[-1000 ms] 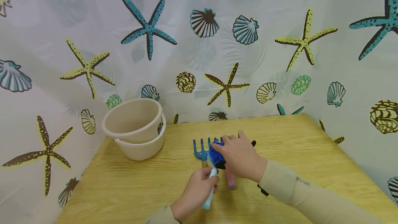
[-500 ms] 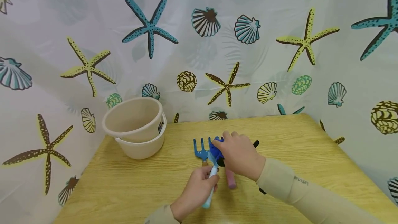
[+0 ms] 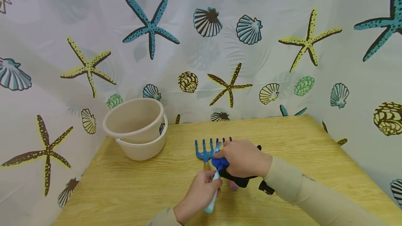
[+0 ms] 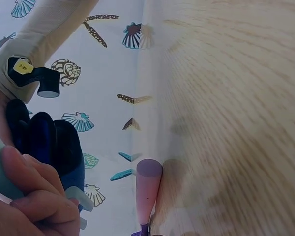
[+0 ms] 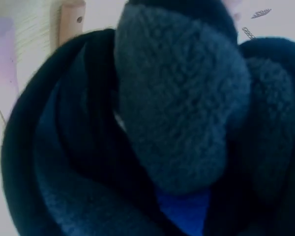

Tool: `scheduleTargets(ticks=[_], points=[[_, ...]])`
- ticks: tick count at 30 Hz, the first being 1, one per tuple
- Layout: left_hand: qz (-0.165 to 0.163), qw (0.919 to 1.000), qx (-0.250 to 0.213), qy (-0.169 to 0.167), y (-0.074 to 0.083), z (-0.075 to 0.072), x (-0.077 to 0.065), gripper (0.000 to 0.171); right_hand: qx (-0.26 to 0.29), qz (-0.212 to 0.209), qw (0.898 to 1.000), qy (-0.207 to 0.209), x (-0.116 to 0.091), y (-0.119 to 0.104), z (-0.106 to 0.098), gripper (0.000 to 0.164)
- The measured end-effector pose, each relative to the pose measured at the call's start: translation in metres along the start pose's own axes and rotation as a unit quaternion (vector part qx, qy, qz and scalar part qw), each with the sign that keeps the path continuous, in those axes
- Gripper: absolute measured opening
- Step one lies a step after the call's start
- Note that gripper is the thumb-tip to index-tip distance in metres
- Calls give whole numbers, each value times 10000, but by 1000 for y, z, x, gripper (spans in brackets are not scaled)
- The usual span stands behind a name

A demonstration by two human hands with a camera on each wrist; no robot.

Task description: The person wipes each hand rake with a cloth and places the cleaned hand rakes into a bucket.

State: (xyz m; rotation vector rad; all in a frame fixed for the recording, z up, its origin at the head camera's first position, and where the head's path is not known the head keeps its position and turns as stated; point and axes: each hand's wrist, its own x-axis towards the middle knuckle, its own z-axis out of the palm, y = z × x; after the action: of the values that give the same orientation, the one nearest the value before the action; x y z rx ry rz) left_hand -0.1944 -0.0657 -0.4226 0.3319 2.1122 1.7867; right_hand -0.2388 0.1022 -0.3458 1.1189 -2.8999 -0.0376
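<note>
My left hand (image 3: pixel 202 189) grips the pale blue handle (image 3: pixel 211 200) of a small hand tool that looks like a trowel. A blue tip (image 3: pixel 218 146) of its head shows above; the rest is covered. My right hand (image 3: pixel 246 158) holds a bunched blue cloth (image 3: pixel 220 161) with black edges against the tool's head. That cloth's dark fleecy folds (image 5: pixel 182 98) fill the right wrist view. Beyond the hands, a blue hand fork (image 3: pixel 205 153) with a wooden handle lies on the table. Beside it is a purple fork (image 3: pixel 224 140) with a pink handle (image 4: pixel 148 191), partly hidden.
A cream bucket (image 3: pixel 110 130) with a white handle stands at the table's back left. The wood-grain table (image 3: pixel 141 187) ends at a patterned curtain (image 3: pixel 188 51) behind and at both sides.
My right hand has shifted slightly down along the tool's head, and the cloth's black edge now hangs lower. More of the tool's tip and the purple fork's tines show. My left hand stays nearly still.
</note>
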Motion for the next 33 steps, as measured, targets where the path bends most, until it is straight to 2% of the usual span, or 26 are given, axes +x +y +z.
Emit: scheduleTargets(ticks=[3, 6, 10, 16, 19, 23, 27, 30, 33], points=[[65, 10000, -7, -18, -1, 0, -1, 14, 17, 148, 9999, -15, -1, 1, -1, 47], [187, 9998, -24, -58, -1, 1, -2, 13, -439, 402, 9980, 223, -1, 3, 0, 45], [213, 9997, -7, -92, 2, 5, -4, 12, -1163, 661, 9892, 594, -3, 3, 0, 39], [136, 9999, 14, -71, 4, 7, -4, 13, -1558, 677, 9809, 946, -2, -3, 5, 28], [199, 9997, 147, -64, 2, 6, -5, 12, -1382, 508, 9854, 857, -1, -3, 5, 27], [150, 9995, 260, -7, 0, 4, -6, 13, -784, 229, 9955, 486, 2, 0, 4, 38], [99, 9997, 237, 31, -1, 2, -6, 15, -271, 103, 9994, 211, 1, 1, 2, 46], [108, 9997, 199, 97, 0, -1, -4, 14, -258, -33, 9990, 352, -2, -3, 3, 47], [114, 9997, 76, 212, 2, -4, -2, 16, -550, -165, 9954, 762, -7, -7, 8, 52]])
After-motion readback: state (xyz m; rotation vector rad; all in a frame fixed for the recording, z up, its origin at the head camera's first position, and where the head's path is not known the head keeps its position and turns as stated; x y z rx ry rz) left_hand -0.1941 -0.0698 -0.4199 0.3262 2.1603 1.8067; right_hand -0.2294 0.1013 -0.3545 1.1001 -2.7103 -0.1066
